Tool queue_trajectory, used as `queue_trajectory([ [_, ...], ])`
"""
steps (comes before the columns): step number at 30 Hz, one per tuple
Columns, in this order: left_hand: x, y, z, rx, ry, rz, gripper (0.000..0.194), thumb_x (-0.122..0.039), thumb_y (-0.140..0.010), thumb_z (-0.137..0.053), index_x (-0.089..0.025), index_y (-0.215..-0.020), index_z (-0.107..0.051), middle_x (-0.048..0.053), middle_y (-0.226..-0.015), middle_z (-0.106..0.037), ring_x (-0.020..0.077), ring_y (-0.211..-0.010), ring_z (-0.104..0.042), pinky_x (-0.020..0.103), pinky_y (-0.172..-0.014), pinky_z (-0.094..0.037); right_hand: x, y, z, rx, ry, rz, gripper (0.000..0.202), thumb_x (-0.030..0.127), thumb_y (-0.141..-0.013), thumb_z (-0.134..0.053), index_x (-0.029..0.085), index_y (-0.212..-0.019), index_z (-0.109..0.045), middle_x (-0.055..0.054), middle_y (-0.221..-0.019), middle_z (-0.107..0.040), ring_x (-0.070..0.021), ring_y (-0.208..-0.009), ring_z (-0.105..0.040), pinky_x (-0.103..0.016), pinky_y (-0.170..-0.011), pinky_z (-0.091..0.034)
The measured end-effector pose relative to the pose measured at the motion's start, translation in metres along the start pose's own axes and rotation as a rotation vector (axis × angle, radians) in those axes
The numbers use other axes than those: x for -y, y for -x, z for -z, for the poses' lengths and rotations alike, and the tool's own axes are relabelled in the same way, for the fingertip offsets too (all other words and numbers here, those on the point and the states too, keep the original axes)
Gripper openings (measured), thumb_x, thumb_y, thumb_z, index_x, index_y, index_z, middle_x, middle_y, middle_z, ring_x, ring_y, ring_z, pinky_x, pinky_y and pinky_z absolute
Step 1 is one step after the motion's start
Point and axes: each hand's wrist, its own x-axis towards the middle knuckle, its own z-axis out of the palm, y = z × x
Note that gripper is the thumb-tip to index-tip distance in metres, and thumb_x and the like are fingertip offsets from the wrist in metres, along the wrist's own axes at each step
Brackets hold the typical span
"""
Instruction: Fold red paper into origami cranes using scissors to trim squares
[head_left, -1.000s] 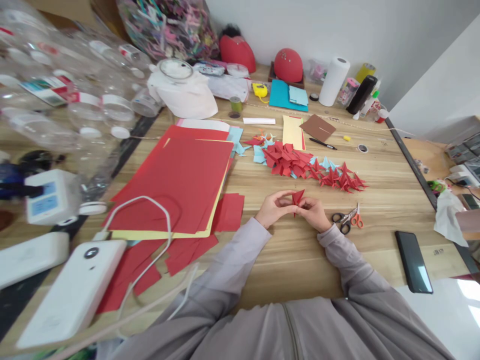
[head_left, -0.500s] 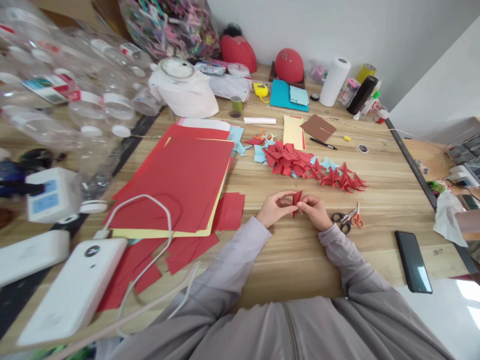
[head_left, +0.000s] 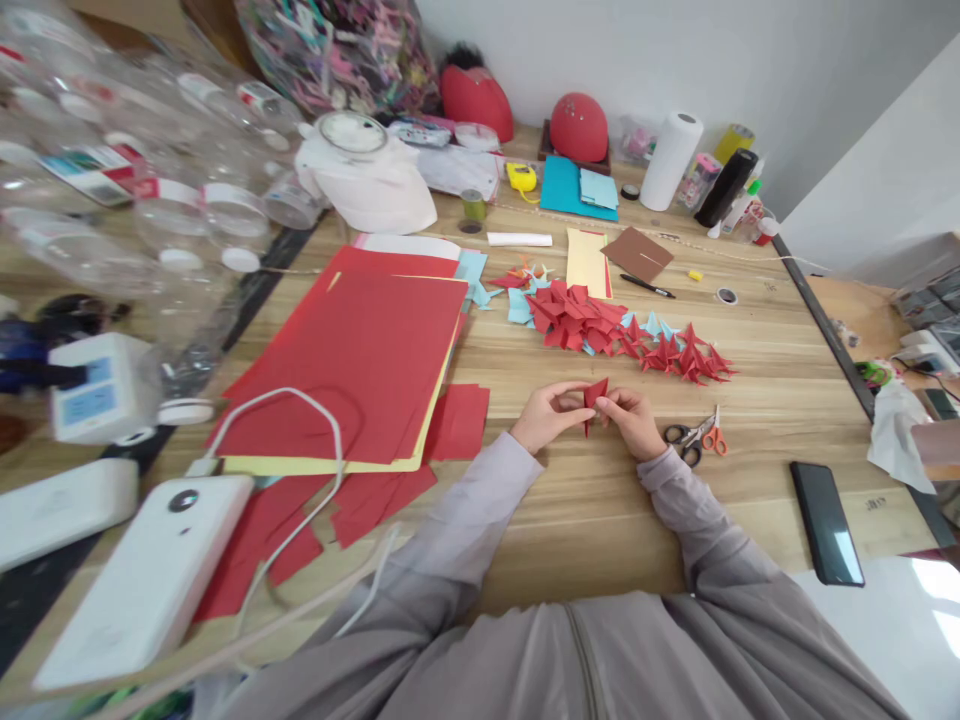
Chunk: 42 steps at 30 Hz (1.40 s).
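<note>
A small folded red paper piece point(head_left: 595, 392) is pinched between my two hands above the wooden table. My left hand point(head_left: 551, 415) grips its left side with thumb and fingers. From the right, my right hand point(head_left: 630, 418) holds its other side between thumb and forefinger. The paper stands upright, with a point at the top and another below. Just beyond the hands lies a pile of folded red paper shapes point(head_left: 574, 318), and red paper cranes point(head_left: 694, 357) spread to its right. Black-handled scissors point(head_left: 690, 440) and orange-handled scissors point(head_left: 715, 438) lie beside my right hand.
Large red sheets point(head_left: 360, 360) are stacked on the left, with red paper squares point(head_left: 471, 420) beside them. A white power bank point(head_left: 142, 580) with a cable sits front left, near plastic bottles point(head_left: 172, 210). A phone point(head_left: 826, 522) lies right. Another person's arm point(head_left: 937, 443) shows at the right edge.
The upper tip of the folded red paper has tilted slightly to the right and up. Both hands keep their hold in nearly the same place.
</note>
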Motion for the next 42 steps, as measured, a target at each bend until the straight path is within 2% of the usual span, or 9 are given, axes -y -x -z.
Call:
queue_trajectory([
  [12,-0.003,0.001,-0.001,-0.030,0.008,-0.010,0.054,-0.030,-0.059,-0.078,-0.011,-0.107,-0.061,0.005,-0.074,-0.071,0.0166,-0.066,-0.065,0.029,-0.061,-0.054,-0.002,0.001,0.001,-0.016,-0.040,0.014,0.035,0.043,-0.076,-0.064,0.017,-0.053,-0.056,0.002,-0.050,-0.056,-0.0090,-0.047,-0.047,-0.025,-0.052,-0.039],
  [16,-0.002,0.000,-0.002,-0.067,-0.110,-0.100,0.051,-0.028,-0.060,-0.076,-0.011,-0.105,-0.062,0.005,-0.076,-0.070,0.0154,-0.066,-0.064,0.028,-0.064,-0.053,-0.005,0.001,0.002,-0.034,-0.037,0.024,0.034,0.043,-0.076,-0.065,0.017,-0.055,-0.055,0.002,-0.050,-0.055,-0.0089,-0.047,-0.047,-0.024,-0.052,-0.038],
  [20,-0.001,0.001,-0.004,-0.078,-0.198,-0.201,0.048,-0.025,-0.061,-0.073,-0.011,-0.105,-0.061,0.008,-0.085,-0.070,0.0152,-0.070,-0.064,0.027,-0.066,-0.052,-0.005,0.002,-0.001,-0.007,-0.012,0.014,0.031,0.043,-0.069,-0.070,0.018,-0.060,-0.054,0.003,-0.052,-0.055,-0.0090,-0.049,-0.046,-0.024,-0.051,-0.037],
  [23,0.000,0.001,-0.004,-0.063,-0.192,-0.210,0.048,-0.025,-0.061,-0.073,-0.010,-0.106,-0.061,0.008,-0.087,-0.070,0.0157,-0.072,-0.064,0.028,-0.068,-0.053,-0.005,0.002,-0.003,0.004,-0.014,-0.002,0.033,0.042,-0.065,-0.074,0.018,-0.059,-0.052,0.004,-0.051,-0.055,-0.0087,-0.048,-0.046,-0.023,-0.050,-0.036],
  [30,0.001,0.000,0.001,-0.046,-0.130,-0.171,0.047,-0.027,-0.064,-0.073,-0.011,-0.106,-0.061,0.008,-0.085,-0.070,0.0165,-0.072,-0.065,0.029,-0.069,-0.054,-0.005,0.002,-0.001,-0.021,-0.025,0.012,0.030,0.040,-0.069,-0.072,0.018,-0.059,-0.053,0.004,-0.049,-0.054,-0.0081,-0.046,-0.045,-0.023,-0.049,-0.035],
  [34,0.004,-0.001,0.002,-0.063,-0.160,-0.229,0.044,-0.026,-0.065,-0.072,-0.012,-0.106,-0.061,0.012,-0.103,-0.067,0.0176,-0.081,-0.066,0.031,-0.073,-0.055,-0.007,0.003,-0.003,-0.035,-0.026,0.032,0.026,0.040,-0.071,-0.069,0.019,-0.071,-0.054,0.003,-0.056,-0.056,-0.0093,-0.049,-0.048,-0.024,-0.050,-0.040],
  [37,0.008,-0.002,0.001,-0.063,-0.221,-0.332,0.042,-0.021,-0.064,-0.071,-0.015,-0.105,-0.063,0.014,-0.124,-0.055,0.0214,-0.099,-0.063,0.031,-0.078,-0.056,-0.014,0.004,-0.006,-0.018,-0.019,0.065,0.027,0.038,-0.072,-0.067,0.020,-0.086,-0.053,0.001,-0.069,-0.061,-0.0117,-0.058,-0.056,-0.026,-0.057,-0.046],
  [40,0.012,-0.002,0.001,-0.036,-0.221,-0.343,0.044,-0.019,-0.064,-0.070,-0.015,-0.107,-0.062,0.015,-0.127,-0.052,0.0236,-0.105,-0.060,0.030,-0.076,-0.057,-0.021,0.004,-0.006,-0.050,0.079,0.116,0.025,0.032,-0.073,-0.064,0.021,-0.092,-0.053,0.001,-0.072,-0.061,-0.0120,-0.059,-0.056,-0.026,-0.057,-0.046],
  [42,0.014,-0.002,0.000,-0.018,-0.187,-0.315,0.046,-0.019,-0.064,-0.071,-0.015,-0.109,-0.061,0.015,-0.125,-0.053,0.0239,-0.104,-0.061,0.030,-0.074,-0.058,-0.024,0.005,-0.005,-0.103,0.183,0.160,0.018,0.029,-0.075,-0.060,0.020,-0.089,-0.055,0.002,-0.068,-0.059,-0.0115,-0.057,-0.053,-0.025,-0.056,-0.045],
])
